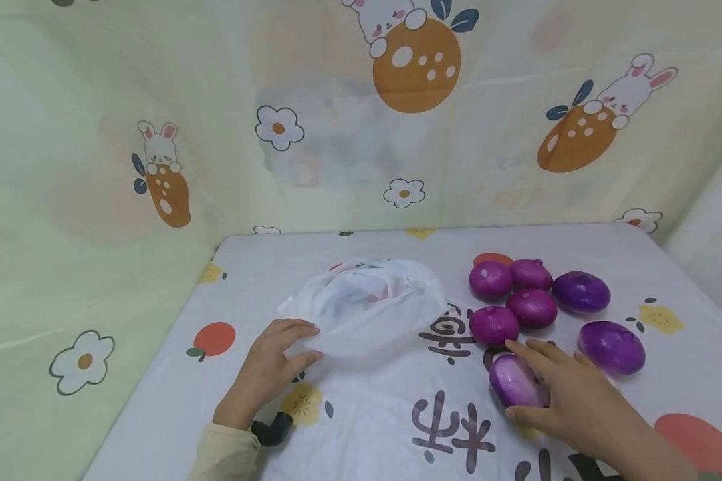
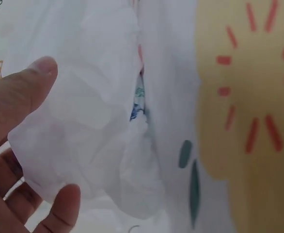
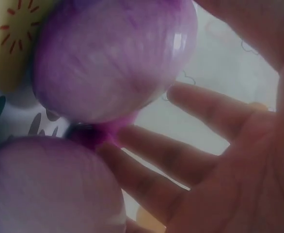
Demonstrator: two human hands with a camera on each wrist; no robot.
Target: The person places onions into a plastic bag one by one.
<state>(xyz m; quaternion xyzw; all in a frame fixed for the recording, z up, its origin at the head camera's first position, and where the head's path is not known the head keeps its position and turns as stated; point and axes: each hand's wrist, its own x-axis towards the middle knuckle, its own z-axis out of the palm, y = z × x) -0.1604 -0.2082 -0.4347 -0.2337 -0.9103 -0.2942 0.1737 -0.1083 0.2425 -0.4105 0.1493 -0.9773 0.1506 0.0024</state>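
Note:
A thin white plastic bag (image 1: 391, 327) lies on the cloth-covered table, its mouth spread in a loose ring. My left hand (image 1: 271, 364) is at the bag's near left side, thumb and fingers apart; the left wrist view shows the thumb (image 2: 25, 92) over the film. Over at the right, my right hand (image 1: 577, 394) reaches around a pale purple onion (image 1: 513, 382), fingers at its far side and thumb at its near side. In the right wrist view its fingers are spread and nearly straight close to that onion (image 3: 118, 58).
Beyond the right hand, several red onions (image 1: 531, 308) sit in a group. A darker onion (image 1: 581, 292) and a larger one (image 1: 612, 347) lie to their right. A printed curtain (image 1: 331, 174) hangs behind the table. A small black object (image 1: 273, 429) is by the left wrist.

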